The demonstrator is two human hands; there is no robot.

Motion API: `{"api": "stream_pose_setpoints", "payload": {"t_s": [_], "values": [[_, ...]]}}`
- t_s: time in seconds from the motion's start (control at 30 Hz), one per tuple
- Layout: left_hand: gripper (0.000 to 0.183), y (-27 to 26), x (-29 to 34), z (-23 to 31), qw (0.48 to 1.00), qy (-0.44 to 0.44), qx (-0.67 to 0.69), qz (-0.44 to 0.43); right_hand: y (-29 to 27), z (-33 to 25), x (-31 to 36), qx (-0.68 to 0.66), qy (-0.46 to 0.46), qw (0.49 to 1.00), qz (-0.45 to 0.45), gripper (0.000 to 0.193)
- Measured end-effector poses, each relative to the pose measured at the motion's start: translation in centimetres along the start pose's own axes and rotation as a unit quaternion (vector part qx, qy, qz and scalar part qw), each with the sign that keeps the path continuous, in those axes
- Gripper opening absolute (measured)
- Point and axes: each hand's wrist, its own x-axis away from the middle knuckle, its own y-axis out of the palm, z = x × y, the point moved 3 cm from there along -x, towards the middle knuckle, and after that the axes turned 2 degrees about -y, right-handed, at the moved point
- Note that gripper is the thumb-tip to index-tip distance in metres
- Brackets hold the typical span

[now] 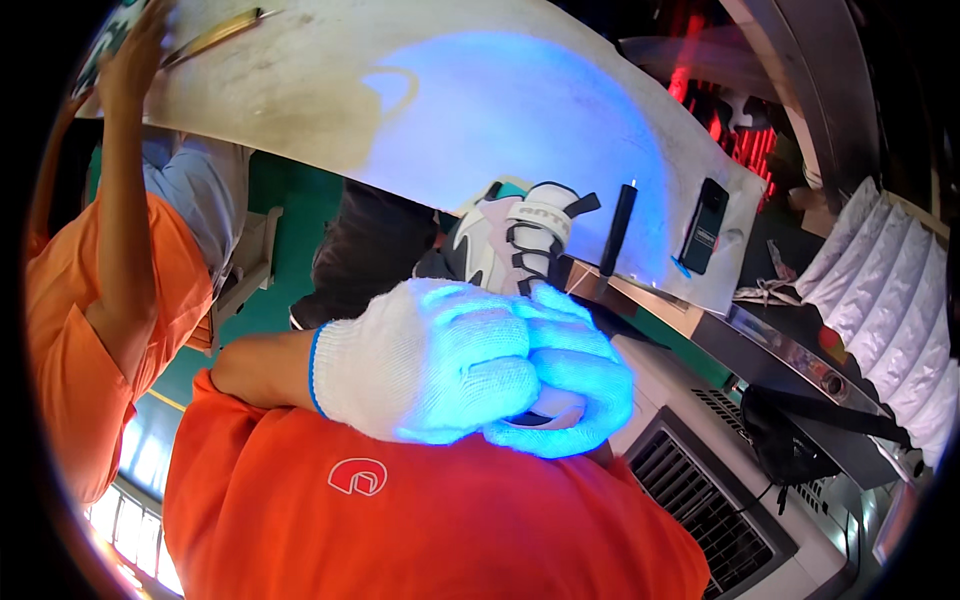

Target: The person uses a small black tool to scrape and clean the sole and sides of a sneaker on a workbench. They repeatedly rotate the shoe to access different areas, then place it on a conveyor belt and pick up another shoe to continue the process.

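Observation:
Both of my hands wear white knit gloves and are lit bright blue. They are closed together in front of my chest around the front part of a sneaker (pixel 490 240). The sneaker is white, grey and black, with dark laces and a black pull tab, and its upper end points away from me toward the table. My left hand (pixel 440 360) lies across it with fingers curled. Wrapped round it from the other side is my right hand (pixel 585 375). A pale rounded bit shows between the right fingers; most of the front is hidden by the gloves.
Ahead stands a pale worktable (pixel 310 90) with a blue light patch. A black rod (pixel 619 230) and a black phone (pixel 705 228) lie near its right end. A yellow-handled tool (pixel 215 36) lies beside a co-worker's hand (pixel 140 45). At right are a white hose (pixel 875 310) and a vented machine (pixel 650 420).

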Motion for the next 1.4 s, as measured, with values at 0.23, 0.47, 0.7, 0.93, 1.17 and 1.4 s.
{"api": "stream_pose_setpoints", "payload": {"t_s": [0.23,0.47,0.7,0.93,1.17,1.4], "values": [[0.024,1.8,-2.4,0.4,0.992,-0.030,-0.052,-0.108,0.2,-0.6,2.4,0.061,-0.033,0.996,0.049,0.078],[0.031,2.5,-1.6,-0.1,0.986,-0.138,0.002,-0.088,1.3,-0.8,4.6,0.121,-0.046,0.988,0.081,0.064],[0.037,3.7,-2.3,-0.4,0.989,-0.117,-0.006,-0.090,1.5,-2.8,5.3,0.160,0.106,0.968,0.163,0.052],[0.043,4.5,-2.1,-0.7,0.994,-0.089,-0.005,-0.063,1.7,-2.6,6.7,0.068,0.169,0.964,0.193,0.048],[0.045,4.5,-2.2,-0.8,0.998,-0.054,-0.004,-0.017,1.2,-3.0,6.8,-0.037,0.206,0.954,0.217,0.036],[0.044,3.8,-2.5,-1.0,0.996,-0.090,0.023,-0.018,0.1,-3.5,4.1,0.100,0.167,0.973,0.126,0.036]]}}
